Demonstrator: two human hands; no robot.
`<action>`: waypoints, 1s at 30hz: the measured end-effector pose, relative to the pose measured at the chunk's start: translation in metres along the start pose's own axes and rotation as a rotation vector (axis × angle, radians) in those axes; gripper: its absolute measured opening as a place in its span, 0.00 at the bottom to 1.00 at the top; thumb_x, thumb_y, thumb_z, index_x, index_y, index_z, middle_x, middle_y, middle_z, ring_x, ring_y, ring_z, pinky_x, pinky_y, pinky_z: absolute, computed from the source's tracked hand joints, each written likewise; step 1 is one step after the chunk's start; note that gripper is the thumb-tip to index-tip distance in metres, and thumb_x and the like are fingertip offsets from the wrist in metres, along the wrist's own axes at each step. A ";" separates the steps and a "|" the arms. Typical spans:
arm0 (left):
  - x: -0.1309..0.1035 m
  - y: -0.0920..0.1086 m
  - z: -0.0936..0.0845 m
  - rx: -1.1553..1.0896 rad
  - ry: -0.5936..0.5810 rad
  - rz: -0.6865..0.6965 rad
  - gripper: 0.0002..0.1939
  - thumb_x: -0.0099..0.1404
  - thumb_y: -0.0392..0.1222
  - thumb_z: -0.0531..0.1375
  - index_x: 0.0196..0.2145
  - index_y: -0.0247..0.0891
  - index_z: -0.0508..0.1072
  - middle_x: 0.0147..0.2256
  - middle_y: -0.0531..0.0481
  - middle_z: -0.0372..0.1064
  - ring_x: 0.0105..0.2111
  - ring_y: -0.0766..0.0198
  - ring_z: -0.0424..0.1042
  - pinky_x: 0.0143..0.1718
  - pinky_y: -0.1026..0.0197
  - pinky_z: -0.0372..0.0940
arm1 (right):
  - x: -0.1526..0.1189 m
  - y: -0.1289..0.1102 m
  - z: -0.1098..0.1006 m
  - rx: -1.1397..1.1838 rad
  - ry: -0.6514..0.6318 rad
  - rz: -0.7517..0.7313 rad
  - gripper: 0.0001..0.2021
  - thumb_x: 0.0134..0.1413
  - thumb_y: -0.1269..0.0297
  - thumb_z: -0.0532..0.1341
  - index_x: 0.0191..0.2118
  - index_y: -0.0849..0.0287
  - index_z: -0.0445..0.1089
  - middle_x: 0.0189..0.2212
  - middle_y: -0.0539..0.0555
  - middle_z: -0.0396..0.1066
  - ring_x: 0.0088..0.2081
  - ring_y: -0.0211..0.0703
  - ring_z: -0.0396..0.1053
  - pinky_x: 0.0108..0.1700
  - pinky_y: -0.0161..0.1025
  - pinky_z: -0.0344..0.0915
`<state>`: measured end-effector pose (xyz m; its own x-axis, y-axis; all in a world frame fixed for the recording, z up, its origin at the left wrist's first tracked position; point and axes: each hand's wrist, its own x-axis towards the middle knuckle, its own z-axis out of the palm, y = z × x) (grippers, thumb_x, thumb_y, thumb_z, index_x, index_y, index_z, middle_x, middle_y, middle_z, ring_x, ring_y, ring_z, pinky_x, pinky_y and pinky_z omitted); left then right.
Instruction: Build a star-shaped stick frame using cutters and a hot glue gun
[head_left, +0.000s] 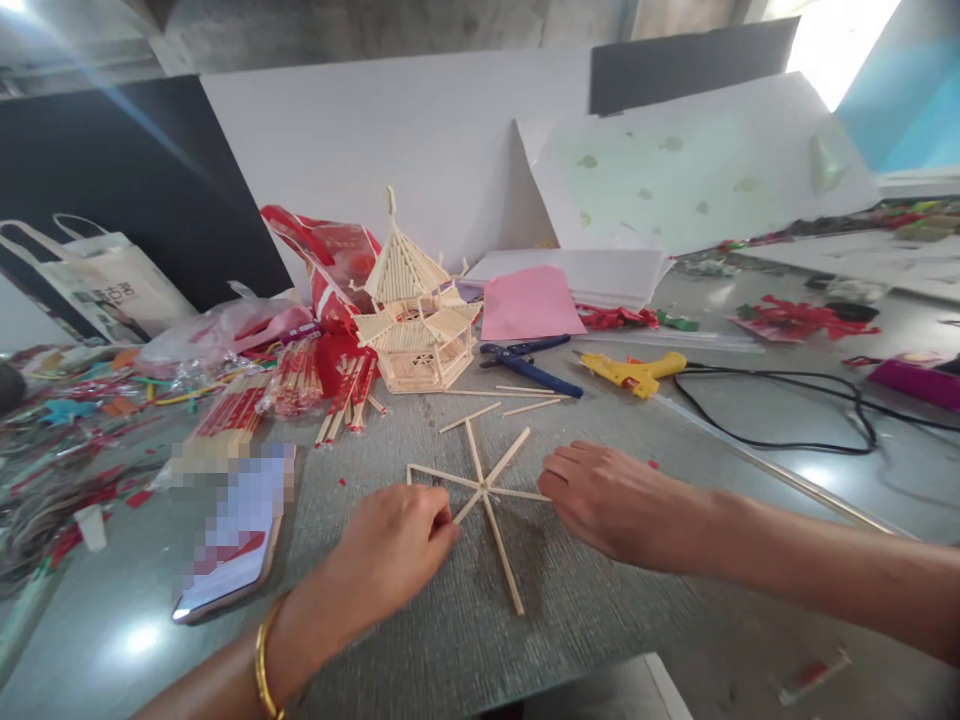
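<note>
A star-shaped frame of wooden sticks (496,530) lies on the table, its several arms meeting at one centre. My left hand (401,535), with a gold bangle at the wrist, has its fingers closed on the end of the lower-left arm. Opposite it, my right hand (600,500) pinches the tip of the arm that points right. Short crosspieces show at the ends of the upper and left arms. Behind the frame stands a stick-built pagoda model (416,320) with a pointed roof. A few loose sticks (531,407) lie between the model and the frame.
Blue-handled pliers (536,365) and a yellow glue gun (634,373) with a black cord lie behind my right hand. On the left are a phone (247,540), bundled chopsticks (349,395) and craft scraps. Pink paper (529,303) rests at the back.
</note>
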<state>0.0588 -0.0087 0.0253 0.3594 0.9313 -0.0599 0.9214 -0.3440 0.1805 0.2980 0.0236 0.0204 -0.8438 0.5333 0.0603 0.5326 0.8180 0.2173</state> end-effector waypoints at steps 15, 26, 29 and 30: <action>0.006 -0.048 -0.019 -0.065 0.181 0.055 0.09 0.61 0.40 0.54 0.38 0.39 0.72 0.35 0.49 0.71 0.32 0.64 0.68 0.35 0.61 0.61 | 0.006 0.012 0.004 0.088 0.065 0.029 0.07 0.55 0.74 0.53 0.31 0.61 0.67 0.29 0.53 0.66 0.30 0.40 0.62 0.35 0.39 0.57; 0.022 -0.057 -0.011 -0.001 0.076 0.186 0.08 0.62 0.37 0.54 0.29 0.37 0.73 0.28 0.51 0.69 0.29 0.65 0.66 0.33 0.62 0.59 | 0.005 0.016 0.015 0.019 0.046 -0.033 0.09 0.51 0.79 0.52 0.31 0.62 0.67 0.28 0.54 0.64 0.31 0.40 0.60 0.36 0.39 0.58; 0.015 -0.054 -0.013 0.012 0.068 0.166 0.09 0.63 0.37 0.53 0.30 0.37 0.73 0.29 0.51 0.69 0.29 0.66 0.67 0.33 0.62 0.59 | 0.006 0.019 0.012 0.025 0.066 -0.045 0.08 0.54 0.77 0.52 0.30 0.62 0.67 0.28 0.54 0.64 0.31 0.40 0.60 0.36 0.40 0.58; 0.013 -0.052 -0.013 0.020 0.072 0.157 0.09 0.63 0.37 0.53 0.31 0.37 0.73 0.30 0.50 0.69 0.30 0.65 0.67 0.33 0.62 0.60 | 0.008 0.021 0.009 0.032 0.075 -0.048 0.08 0.55 0.75 0.52 0.30 0.62 0.66 0.28 0.54 0.64 0.31 0.40 0.60 0.36 0.40 0.58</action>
<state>0.0136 0.0229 0.0280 0.4887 0.8716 0.0381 0.8576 -0.4880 0.1624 0.3029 0.0465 0.0166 -0.8704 0.4765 0.1238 0.4921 0.8495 0.1901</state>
